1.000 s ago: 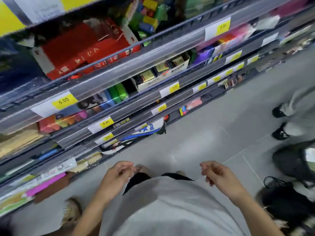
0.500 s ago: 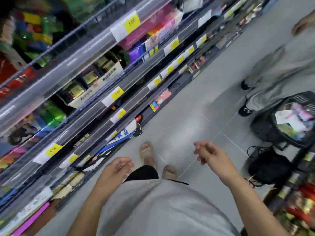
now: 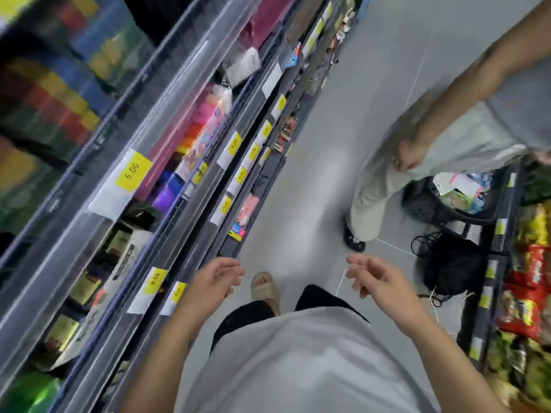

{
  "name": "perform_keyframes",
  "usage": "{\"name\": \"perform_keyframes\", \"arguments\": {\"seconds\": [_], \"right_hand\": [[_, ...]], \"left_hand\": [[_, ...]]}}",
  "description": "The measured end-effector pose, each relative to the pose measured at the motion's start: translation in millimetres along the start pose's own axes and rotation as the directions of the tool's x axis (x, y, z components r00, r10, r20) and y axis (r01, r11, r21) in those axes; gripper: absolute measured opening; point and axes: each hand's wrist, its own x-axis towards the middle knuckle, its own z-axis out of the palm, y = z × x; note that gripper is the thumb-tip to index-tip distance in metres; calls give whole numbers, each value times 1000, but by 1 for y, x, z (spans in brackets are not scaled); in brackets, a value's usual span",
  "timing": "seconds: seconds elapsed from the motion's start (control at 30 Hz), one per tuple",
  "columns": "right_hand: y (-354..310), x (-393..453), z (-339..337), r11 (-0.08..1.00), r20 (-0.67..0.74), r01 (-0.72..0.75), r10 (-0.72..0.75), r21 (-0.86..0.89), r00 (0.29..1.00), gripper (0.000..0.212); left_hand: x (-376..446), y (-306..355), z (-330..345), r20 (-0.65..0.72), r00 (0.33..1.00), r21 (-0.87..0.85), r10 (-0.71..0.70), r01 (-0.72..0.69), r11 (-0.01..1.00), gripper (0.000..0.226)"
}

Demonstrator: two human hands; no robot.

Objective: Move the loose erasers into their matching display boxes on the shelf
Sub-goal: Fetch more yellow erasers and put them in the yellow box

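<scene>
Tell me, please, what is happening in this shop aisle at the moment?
A person in a pale grey top stands beside the tiered grey shelf with yellow price labels, looking down. Their left hand and right hand hang in front of the body with loosely curled fingers, holding nothing. No eraser can be made out in either hand. A second person in light trousers stands further along the aisle by a black shopping basket.

A black basket and black bag sit on the grey floor.

Tiered shelf holds blurred goods (yellow price tags).
</scene>
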Motion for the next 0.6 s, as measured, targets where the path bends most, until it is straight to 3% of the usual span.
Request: {"name": "perform_keyframes", "arguments": {"seconds": [0.33,0.6], "right_hand": [[-14,58,-49,986,-118,-117,131,121,984,13],[-64,155,-94,981,-120,-61,84,184,989,12]], "left_hand": [[106,133,39,115,988,70,100,-108,992,14],[148,184,91,126,990,157,62,-82,984,13]]}}
